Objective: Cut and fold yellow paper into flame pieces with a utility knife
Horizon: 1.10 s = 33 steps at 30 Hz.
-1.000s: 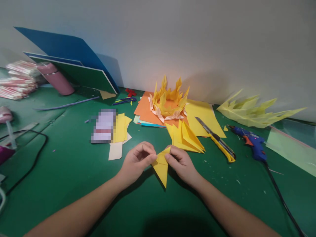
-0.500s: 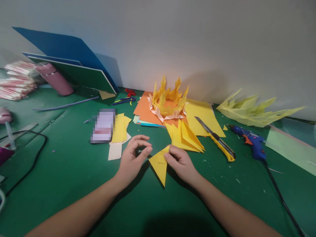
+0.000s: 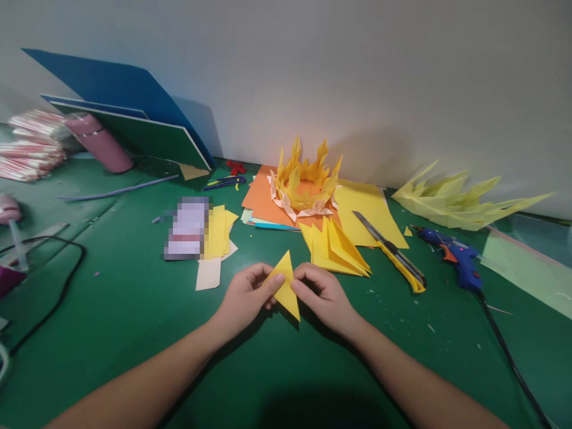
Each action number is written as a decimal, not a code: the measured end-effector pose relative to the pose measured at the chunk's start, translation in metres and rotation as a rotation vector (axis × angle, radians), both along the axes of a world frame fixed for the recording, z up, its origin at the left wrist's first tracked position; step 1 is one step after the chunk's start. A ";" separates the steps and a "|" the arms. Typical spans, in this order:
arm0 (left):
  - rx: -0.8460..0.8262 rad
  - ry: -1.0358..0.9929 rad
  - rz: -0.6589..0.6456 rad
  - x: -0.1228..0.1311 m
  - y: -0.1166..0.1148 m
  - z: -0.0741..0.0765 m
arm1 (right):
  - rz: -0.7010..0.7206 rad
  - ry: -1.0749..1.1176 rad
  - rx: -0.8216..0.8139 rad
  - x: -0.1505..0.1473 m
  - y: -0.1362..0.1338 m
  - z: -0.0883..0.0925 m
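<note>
Between my hands is a small piece of folded yellow paper (image 3: 288,292), a narrow pointed shape with one tip up and one tip down. My left hand (image 3: 250,290) pinches it, thumb on the front face and fingers behind. At its right edge my right hand (image 3: 325,295) has thumb and fingertips closed on the paper. Just beyond the right hand lie several folded yellow paper pieces (image 3: 335,250). Cut yellow paper strips (image 3: 217,232) rest beyond my left hand, beside a pale card piece (image 3: 208,274).
An orange-yellow paper crown (image 3: 308,185) stands on stacked coloured sheets at the back. To the right lie a utility knife (image 3: 393,256), blade exposed, and a blue glue gun (image 3: 465,262) with its cord. A pink bottle (image 3: 100,143) leans by boards (image 3: 134,134) at the left.
My left hand has moved in from beside the paper and taken hold of it. The paper has turned and now looks narrower, its upper tip further left. My right hand stays nearly in place.
</note>
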<state>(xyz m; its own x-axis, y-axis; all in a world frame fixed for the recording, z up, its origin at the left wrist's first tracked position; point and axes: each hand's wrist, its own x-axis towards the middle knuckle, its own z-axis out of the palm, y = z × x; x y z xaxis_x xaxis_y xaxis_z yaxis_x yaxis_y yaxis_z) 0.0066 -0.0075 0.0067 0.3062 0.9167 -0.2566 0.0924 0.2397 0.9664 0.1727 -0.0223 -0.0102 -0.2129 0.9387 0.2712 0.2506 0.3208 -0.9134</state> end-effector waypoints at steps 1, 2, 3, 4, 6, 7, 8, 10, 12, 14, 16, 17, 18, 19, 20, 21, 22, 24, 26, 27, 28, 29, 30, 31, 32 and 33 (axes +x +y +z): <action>-0.008 -0.006 -0.003 0.000 0.000 0.000 | -0.006 -0.003 0.007 0.000 0.000 0.000; -0.014 -0.008 -0.017 0.000 0.000 0.000 | -0.009 -0.005 0.012 0.000 0.000 0.000; -0.018 -0.009 -0.038 0.000 0.001 0.000 | -0.011 -0.005 0.016 0.000 0.000 0.000; -0.021 -0.011 -0.056 0.000 0.001 0.001 | -0.010 -0.006 0.018 0.000 0.000 0.000; -0.022 -0.023 -0.068 0.000 0.001 0.001 | -0.004 -0.008 0.018 0.000 0.000 0.000; -0.020 -0.033 -0.055 0.000 0.001 0.001 | -0.004 0.000 0.012 0.000 0.000 0.000; -0.020 -0.049 -0.032 0.000 0.001 0.001 | -0.009 0.020 0.003 0.000 0.000 -0.001; -0.025 -0.091 0.030 0.000 0.001 0.001 | -0.018 0.093 -0.015 -0.001 -0.001 -0.003; -0.035 -0.138 0.086 0.001 0.001 0.001 | -0.027 0.171 -0.007 -0.001 -0.002 -0.006; -0.037 -0.176 0.126 0.001 0.002 0.002 | -0.035 0.193 0.036 -0.001 -0.004 -0.009; -0.030 -0.199 0.158 0.001 0.003 0.002 | -0.051 0.153 0.094 -0.001 -0.005 -0.010; -0.025 -0.206 0.173 0.001 0.003 0.002 | -0.064 0.122 0.124 -0.001 -0.006 -0.010; -0.020 -0.210 0.185 0.000 0.004 0.002 | -0.081 0.089 0.152 -0.001 -0.006 -0.009; -0.016 -0.213 0.193 0.000 0.004 0.002 | -0.101 0.056 0.177 -0.001 -0.006 -0.009; -0.012 -0.215 0.196 0.000 0.004 0.002 | -0.123 0.026 0.200 -0.002 -0.006 -0.008; -0.010 -0.216 0.193 0.000 0.004 0.002 | -0.146 0.003 0.216 -0.002 -0.006 -0.007; -0.011 -0.217 0.184 -0.001 0.004 0.001 | -0.164 -0.013 0.231 -0.002 -0.005 -0.007; -0.017 -0.220 0.165 -0.001 0.004 0.001 | -0.197 -0.025 0.258 -0.003 -0.005 -0.006; -0.018 -0.228 0.162 -0.001 0.004 0.001 | -0.225 -0.021 0.283 -0.003 -0.004 -0.006; -0.018 -0.237 0.161 -0.001 0.003 0.001 | -0.238 -0.020 0.291 -0.003 -0.004 -0.006; -0.020 -0.249 0.159 -0.001 0.003 0.001 | -0.248 -0.022 0.296 -0.002 -0.003 -0.006; -0.027 -0.262 0.152 -0.001 0.003 0.001 | -0.252 -0.026 0.298 -0.002 -0.003 -0.006; -0.040 -0.275 0.143 -0.001 0.003 0.001 | -0.250 -0.033 0.299 -0.002 -0.003 -0.006; -0.053 -0.286 0.138 -0.001 0.003 0.001 | -0.244 -0.040 0.301 -0.002 -0.003 -0.006; -0.066 -0.295 0.139 -0.001 0.003 0.001 | -0.235 -0.048 0.306 -0.001 -0.002 -0.005; -0.074 -0.299 0.147 -0.001 0.003 0.000 | -0.225 -0.057 0.313 -0.001 -0.002 -0.005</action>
